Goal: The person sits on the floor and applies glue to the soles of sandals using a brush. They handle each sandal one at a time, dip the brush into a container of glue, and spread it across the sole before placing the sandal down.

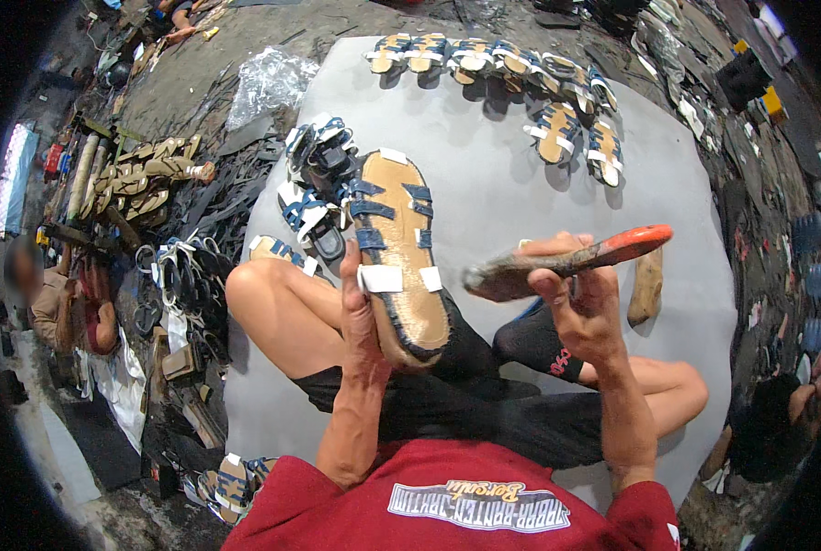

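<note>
My left hand (pixel 362 326) is closed around the side and heel of a sandal (pixel 399 241), holding it up with its tan insole facing me. Blue straps are on both edges of the sandal, and white pieces sit at its toe and near the heel. In my right hand (pixel 587 317) is a long, flat, dark tool with an orange-red end (pixel 638 241), gripped by its middle. Its exact kind is unclear. The tool is held to the right of the sandal, apart from it. Beyond my right hand lies a wooden piece (pixel 647 286) on the grey sheet (pixel 447 138).
Several blue-strapped sandals (pixel 473 57) line the sheet's far edge, with a pair (pixel 554 135) nearer. More sandals (pixel 314 197) cluster at left. Tan sandals (pixel 148 179) and dark scraps (pixel 231 174) lie off the sheet. Another person (pixel 70 308) sits at far left.
</note>
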The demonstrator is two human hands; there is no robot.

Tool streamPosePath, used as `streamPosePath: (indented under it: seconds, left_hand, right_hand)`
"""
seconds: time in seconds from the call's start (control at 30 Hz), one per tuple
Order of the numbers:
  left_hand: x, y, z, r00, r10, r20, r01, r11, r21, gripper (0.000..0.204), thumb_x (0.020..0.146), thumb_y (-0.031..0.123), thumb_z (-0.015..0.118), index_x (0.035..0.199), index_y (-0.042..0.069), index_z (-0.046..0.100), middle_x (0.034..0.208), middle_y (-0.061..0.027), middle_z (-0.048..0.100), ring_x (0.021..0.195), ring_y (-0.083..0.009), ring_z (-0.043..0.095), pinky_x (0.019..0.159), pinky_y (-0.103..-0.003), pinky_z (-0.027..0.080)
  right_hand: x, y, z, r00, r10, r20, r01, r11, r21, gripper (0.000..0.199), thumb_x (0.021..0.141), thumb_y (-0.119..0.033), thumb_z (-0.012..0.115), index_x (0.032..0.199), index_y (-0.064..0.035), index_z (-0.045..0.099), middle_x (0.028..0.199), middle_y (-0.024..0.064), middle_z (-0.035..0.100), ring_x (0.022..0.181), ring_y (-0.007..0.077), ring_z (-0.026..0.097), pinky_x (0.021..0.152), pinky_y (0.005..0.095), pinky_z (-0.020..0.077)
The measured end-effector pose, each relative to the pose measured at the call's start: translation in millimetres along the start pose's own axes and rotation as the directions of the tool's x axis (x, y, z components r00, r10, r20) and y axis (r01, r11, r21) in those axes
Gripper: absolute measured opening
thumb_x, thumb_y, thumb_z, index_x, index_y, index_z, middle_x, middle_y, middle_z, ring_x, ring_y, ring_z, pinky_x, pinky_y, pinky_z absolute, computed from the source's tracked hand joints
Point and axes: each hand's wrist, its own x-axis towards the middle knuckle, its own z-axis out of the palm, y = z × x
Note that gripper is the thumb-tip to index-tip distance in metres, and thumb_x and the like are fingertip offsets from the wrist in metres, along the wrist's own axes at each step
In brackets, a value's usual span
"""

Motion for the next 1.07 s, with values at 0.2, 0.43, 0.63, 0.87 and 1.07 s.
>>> streamPosePath:
  seconds: [0.2, 0.43, 0.63, 0.87, 1.07]
  left_hand:
    - [27.4, -17.5, -26.1, 0.99, -0.129, 0.064, 0.14, 0.964, -0.226, 0.06, 0.107, 0.054, 0.052, 0.144, 0.008, 0.053, 0.128, -0.0122, 0.068, 0.11, -0.0228, 0.071, 0.091, -0.041, 0.062]
    - [21.0, -18.9, -17.2, 0.982, -0.149, 0.115, 0.174, 0.949, -0.261, 0.06, 0.106, 0.051, 0.056, 0.144, 0.006, 0.053, 0.127, -0.0125, 0.07, 0.11, -0.0246, 0.072, 0.095, -0.041, 0.062]
    - [43.1, -26.5, -80.9, 0.976, 0.173, 0.134, -0.148, 0.973, -0.177, 0.066, 0.107, 0.048, 0.053, 0.153, 0.002, 0.041, 0.14, -0.0319, 0.054, 0.122, -0.0441, 0.062, 0.102, -0.051, 0.057]
    - [52.4, -29.6, -59.3, 0.957, -0.047, 0.286, 0.195, 0.835, -0.515, 0.087, 0.1, 0.065, 0.058, 0.148, -0.006, 0.045, 0.124, -0.0332, 0.065, 0.115, -0.0472, 0.066, 0.096, -0.054, 0.06]
    - [63.5, -52.3, -102.3, 0.924, -0.097, 0.37, 0.28, 0.83, -0.483, 0.084, 0.095, 0.067, 0.061, 0.153, 0.007, 0.047, 0.13, -0.0287, 0.066, 0.117, -0.0435, 0.067, 0.108, -0.06, 0.052]
  right_hand:
    - [-14.5, -27.4, 32.0, 0.811, -0.318, 0.491, 0.511, 0.795, -0.328, 0.023, 0.093, -0.041, 0.078, 0.114, -0.0317, 0.079, 0.08, -0.0036, 0.057, 0.074, 0.0159, 0.05, 0.08, 0.0387, 0.0312]
    - [11.2, -11.8, 31.9, 0.988, -0.153, -0.001, 0.152, 0.985, -0.08, 0.026, 0.103, -0.028, 0.071, 0.113, -0.0039, 0.073, 0.091, 0.0037, 0.069, 0.086, 0.0177, 0.062, 0.082, 0.0286, 0.0438]
    - [-35.0, 23.2, -15.3, 0.968, 0.241, 0.064, -0.238, 0.97, -0.054, 0.022, 0.106, -0.023, 0.067, 0.112, -0.0015, 0.069, 0.1, 0.0008, 0.069, 0.097, 0.0089, 0.061, 0.086, 0.0282, 0.0496]
    - [-14.5, 231.9, -177.8, 0.795, 0.44, -0.417, -0.347, 0.894, 0.282, 0.031, 0.103, -0.043, 0.07, 0.104, -0.0118, 0.071, 0.092, -0.0059, 0.066, 0.075, 0.0055, 0.053, 0.069, 0.0268, 0.0415]
    - [-22.1, 318.2, -159.4, 0.572, 0.75, -0.332, -0.639, 0.661, 0.393, 0.048, 0.091, -0.061, 0.077, 0.102, -0.0153, 0.07, 0.089, -0.0056, 0.063, 0.082, 0.0099, 0.049, 0.075, 0.0367, 0.0383]
